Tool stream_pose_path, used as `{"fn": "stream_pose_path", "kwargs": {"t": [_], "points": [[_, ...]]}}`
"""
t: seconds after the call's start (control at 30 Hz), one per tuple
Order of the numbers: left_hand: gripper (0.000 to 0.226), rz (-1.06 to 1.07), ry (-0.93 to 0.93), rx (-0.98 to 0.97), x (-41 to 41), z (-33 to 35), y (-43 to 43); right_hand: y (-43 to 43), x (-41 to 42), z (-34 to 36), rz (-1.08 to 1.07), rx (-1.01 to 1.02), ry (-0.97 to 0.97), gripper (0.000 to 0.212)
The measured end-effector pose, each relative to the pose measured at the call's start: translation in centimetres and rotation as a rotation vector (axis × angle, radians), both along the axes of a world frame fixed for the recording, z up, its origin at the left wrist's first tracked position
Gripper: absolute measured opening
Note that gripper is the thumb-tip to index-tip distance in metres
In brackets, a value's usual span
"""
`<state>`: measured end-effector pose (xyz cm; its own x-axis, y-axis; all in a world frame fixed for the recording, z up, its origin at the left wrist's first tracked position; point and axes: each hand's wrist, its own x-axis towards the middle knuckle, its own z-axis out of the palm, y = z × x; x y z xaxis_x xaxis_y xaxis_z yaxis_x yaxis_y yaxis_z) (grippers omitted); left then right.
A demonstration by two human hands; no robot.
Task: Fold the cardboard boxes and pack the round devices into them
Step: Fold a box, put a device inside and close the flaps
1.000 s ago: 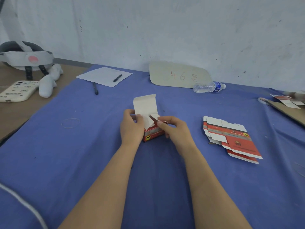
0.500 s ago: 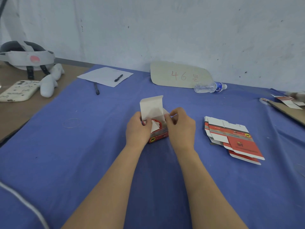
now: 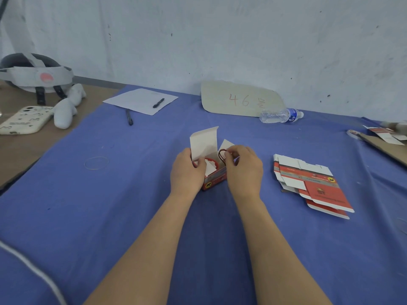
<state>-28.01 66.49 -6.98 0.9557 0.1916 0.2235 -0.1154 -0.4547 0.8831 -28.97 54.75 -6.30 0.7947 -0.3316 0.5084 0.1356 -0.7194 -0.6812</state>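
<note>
Blue cloth (image 3: 110,216) covered most of the tabletop (image 3: 24,150), and two bare arms reached out over it to the middle. The left hand (image 3: 187,172) held the left side of a small red box (image 3: 214,181), with its fingers curled round the wall. The right hand (image 3: 244,170) sat just beside the box on the right. Its thumb and first finger pinched a dark wire loop (image 3: 222,153) that stood up over the right end of the box. The box stood on the cloth with its white lid flap (image 3: 204,140) pointing up. Inside it lay a round device (image 3: 213,165), red at the rim and white in the middle, partly hidden by a small white flap. The front of the box had a little black and yellow picture, but its words were too small to read. To the right, well apart, lay a stack of flat boxes (image 3: 312,183), red and white and not folded, with print too small to read. By the wall was a cardboard sign (image 3: 240,100) with "46" in red and a mark after it that could not be read. A water bottle (image 3: 279,115) with a blue label lay on its side just beside the sign.
</note>
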Motion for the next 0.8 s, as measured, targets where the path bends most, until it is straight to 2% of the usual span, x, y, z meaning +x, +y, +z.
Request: {"fn": "stream_pose_path", "kwargs": {"t": [0.23, 0.5, 0.8], "points": [[0.018, -0.006, -0.026, 0.018, -0.1, -0.1, -0.2, 0.7, -0.1, 0.8, 0.063, -0.235, 0.133, 0.03], [0.018, -0.011, -0.018, -0.022, -0.4, 0.1, -0.4, 1.1, -0.5, 1.0, 0.121, -0.294, 0.254, 0.046], [0.021, -0.009, -0.014, -0.009, -0.6, 0.2, -0.5, 0.5, -0.1, 1.1, 0.194, -0.3, 0.309, 0.03]]}}
